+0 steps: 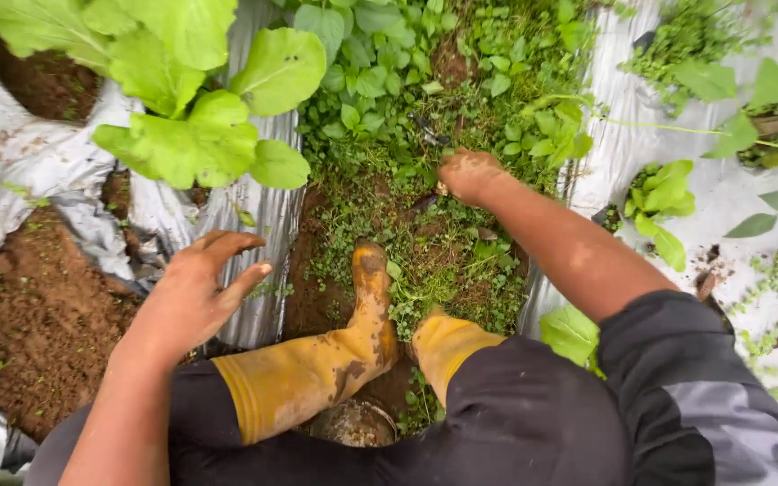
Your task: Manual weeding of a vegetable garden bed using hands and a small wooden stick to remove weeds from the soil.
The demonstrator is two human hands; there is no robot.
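At the left edge of the bed we are seeing bare brown soil (42, 315) showing through torn silver mulch sheeting (24, 157), with a broad-leaved green plant (186, 99) spreading over the sheeting's upper left part.

Our left hand (200, 288) is hovering over the inner edge of that sheeting, fingers spread and loosely curled, holding nothing. Just right of it, our yellow rubber boots (335, 360), smeared with mud, are standing in the furrow between the two sheeted beds.

The weeds (425, 216) are filling this furrow as a low green mat, running from the boots up toward the top edge of the view. Our right hand (470, 174), coated in mud, is closing into a fist down in the mat at mid-furrow. We cannot tell whether it is gripping stems or a small tool, because the fingers are turned away from us.

On the right, small leafy seedlings (664, 193) are growing through holes in the right-hand sheeting (722, 198), near our forearm.

Hazards as we are judging them: the wet mud is reducing grip, so stems may be snapping above the root; the sleeve or forearm may be crushing the adjacent seedlings; a careless pull near the furrow edge may be tearing the sheeting further.
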